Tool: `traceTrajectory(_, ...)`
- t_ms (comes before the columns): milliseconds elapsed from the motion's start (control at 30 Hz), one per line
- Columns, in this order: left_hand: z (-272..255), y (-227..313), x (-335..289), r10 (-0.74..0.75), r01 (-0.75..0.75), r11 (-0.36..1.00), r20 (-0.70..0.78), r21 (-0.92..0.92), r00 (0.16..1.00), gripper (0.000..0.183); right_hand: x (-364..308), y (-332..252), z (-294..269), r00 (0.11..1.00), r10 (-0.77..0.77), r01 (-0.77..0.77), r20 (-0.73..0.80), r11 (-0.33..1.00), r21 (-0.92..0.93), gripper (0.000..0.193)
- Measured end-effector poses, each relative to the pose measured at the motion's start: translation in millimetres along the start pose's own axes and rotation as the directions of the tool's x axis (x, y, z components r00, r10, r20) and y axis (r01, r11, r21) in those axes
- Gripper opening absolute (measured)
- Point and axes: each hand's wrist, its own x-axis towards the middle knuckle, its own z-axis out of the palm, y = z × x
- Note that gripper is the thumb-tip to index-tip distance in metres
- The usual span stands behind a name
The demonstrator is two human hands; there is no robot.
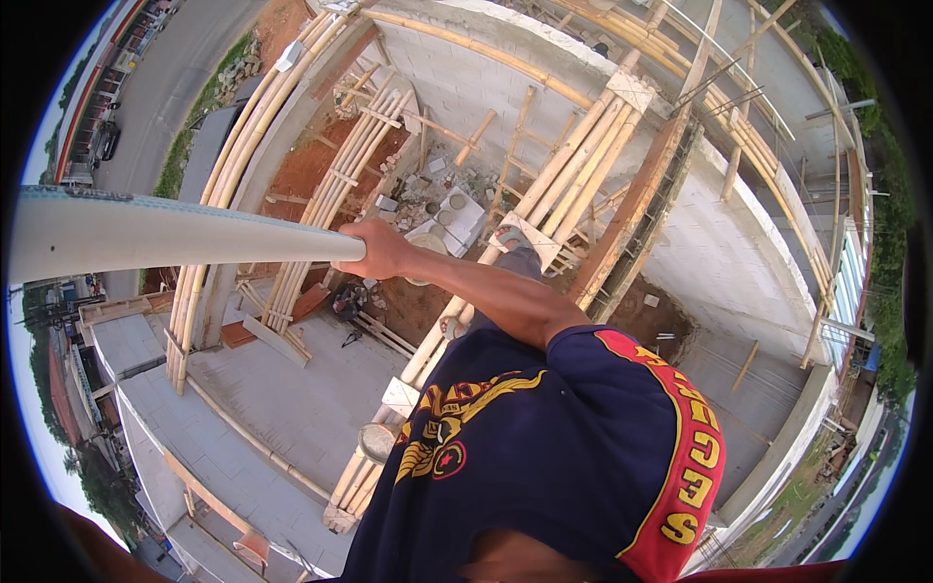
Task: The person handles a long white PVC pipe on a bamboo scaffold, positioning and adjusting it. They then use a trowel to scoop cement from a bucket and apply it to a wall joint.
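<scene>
My right hand [375, 249] is closed around the end of a thick white plastic pipe [194, 233]. The pipe runs off to the left and widens toward the picture's rim, with blue markings along its upper side; its far end is out of sight. My right arm reaches across in front of my dark blue shirt. My left hand does not show. Below me, my sandalled feet [510, 237] stand apart on a narrow bamboo scaffold walkway [583, 160]. A round grey bucket [376, 442] rests on the near part of this walkway.
Far below the walkway is a floor with rubble [413, 199] and several buckets. White block walls [729, 233] enclose the space. On the right runs wooden beam formwork [637, 209] with steel bars. More bamboo poles [330, 209] stand left. A road [170, 87] passes beyond.
</scene>
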Motion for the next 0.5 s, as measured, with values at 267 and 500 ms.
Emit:
traceTrajectory(267, 80, -176, -189, -0.655, 0.634, 0.754, 0.26, 0.169, 0.71, 0.028, 73, -170, -110, 0.93, -0.312, 0.312, -0.194, 0.95, -0.035, 0.018)
traceTrajectory(500, 112, -203, -184, -0.673, 0.637, 0.729, 0.439, 0.252, 0.596, 0.027, 87, -365, -241, 0.953, -0.26, 0.171, -0.157, 0.887, -0.43, 0.034)
